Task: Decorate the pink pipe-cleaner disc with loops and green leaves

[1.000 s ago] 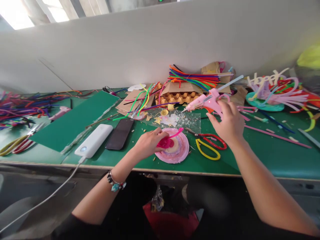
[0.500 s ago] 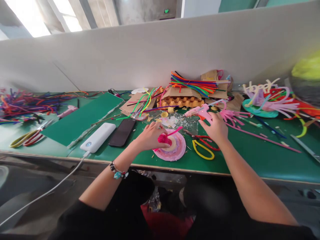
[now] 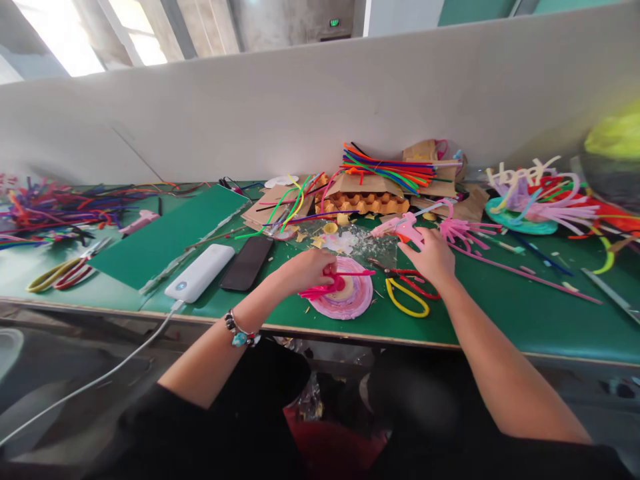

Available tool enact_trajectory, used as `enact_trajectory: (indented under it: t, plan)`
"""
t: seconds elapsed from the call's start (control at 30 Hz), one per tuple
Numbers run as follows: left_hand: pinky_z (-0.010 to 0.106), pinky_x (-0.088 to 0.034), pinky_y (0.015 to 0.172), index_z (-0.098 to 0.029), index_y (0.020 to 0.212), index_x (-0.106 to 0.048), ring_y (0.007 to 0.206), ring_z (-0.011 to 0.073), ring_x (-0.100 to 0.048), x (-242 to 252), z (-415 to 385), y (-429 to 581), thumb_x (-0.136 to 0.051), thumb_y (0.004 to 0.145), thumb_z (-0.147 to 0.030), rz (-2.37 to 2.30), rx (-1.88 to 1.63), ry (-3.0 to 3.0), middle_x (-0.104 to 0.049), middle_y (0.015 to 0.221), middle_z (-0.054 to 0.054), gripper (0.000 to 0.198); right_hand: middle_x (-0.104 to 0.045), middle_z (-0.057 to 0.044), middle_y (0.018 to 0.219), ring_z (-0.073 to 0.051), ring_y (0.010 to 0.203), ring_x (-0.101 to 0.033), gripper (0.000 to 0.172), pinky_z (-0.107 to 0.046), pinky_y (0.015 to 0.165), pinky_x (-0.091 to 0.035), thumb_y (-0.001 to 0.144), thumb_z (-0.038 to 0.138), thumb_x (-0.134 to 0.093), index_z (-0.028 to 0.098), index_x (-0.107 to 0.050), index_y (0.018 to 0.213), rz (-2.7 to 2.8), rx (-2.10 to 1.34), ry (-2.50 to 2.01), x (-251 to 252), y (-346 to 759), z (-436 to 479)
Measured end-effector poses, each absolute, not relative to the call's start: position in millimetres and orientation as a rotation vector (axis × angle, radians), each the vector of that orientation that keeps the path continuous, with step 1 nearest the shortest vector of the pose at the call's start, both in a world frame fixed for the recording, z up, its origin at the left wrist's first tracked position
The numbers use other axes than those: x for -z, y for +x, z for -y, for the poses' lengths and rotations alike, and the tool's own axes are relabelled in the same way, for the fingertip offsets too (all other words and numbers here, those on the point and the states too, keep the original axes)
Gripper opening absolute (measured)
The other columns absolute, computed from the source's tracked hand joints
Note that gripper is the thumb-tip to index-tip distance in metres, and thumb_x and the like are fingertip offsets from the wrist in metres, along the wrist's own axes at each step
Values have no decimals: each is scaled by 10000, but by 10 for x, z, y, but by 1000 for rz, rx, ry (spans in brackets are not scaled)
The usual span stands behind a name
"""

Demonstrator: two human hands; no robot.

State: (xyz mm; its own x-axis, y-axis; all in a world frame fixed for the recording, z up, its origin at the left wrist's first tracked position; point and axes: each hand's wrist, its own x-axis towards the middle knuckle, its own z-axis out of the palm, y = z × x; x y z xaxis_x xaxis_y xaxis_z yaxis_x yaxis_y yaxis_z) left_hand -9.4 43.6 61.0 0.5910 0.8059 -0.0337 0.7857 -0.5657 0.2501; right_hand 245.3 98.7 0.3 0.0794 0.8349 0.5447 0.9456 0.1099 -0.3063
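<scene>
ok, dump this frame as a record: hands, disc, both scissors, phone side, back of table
left hand: pinching pink piece over disc
right hand: on glue gun handle; grip tightness unclear
disc: pink, round, flat on table
right scissors: right of disc
left scissors: far left
phone side: phone, then power bank further left
back: egg tray, stem bundle

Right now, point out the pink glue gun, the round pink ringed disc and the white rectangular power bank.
Pink glue gun (image 3: 401, 227): head view, on its body.
Round pink ringed disc (image 3: 357, 298): head view, on its rings.
White rectangular power bank (image 3: 200, 273): head view, top face.
</scene>
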Motion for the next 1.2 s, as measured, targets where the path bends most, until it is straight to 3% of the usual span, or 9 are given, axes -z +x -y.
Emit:
enact_trajectory:
  t: [1.2]
  plan:
    - [225,-427,682,-118,707,-594,752,149,-569,-518,-476,-82,-601,708,-87,-1290,-189,2562,-601,749,40,32,-577,-96,871,-261,782,-570,362,-327,556,-427,718,444,-507,181,-568,960,1836,255,-1749,81,2465,-1007]
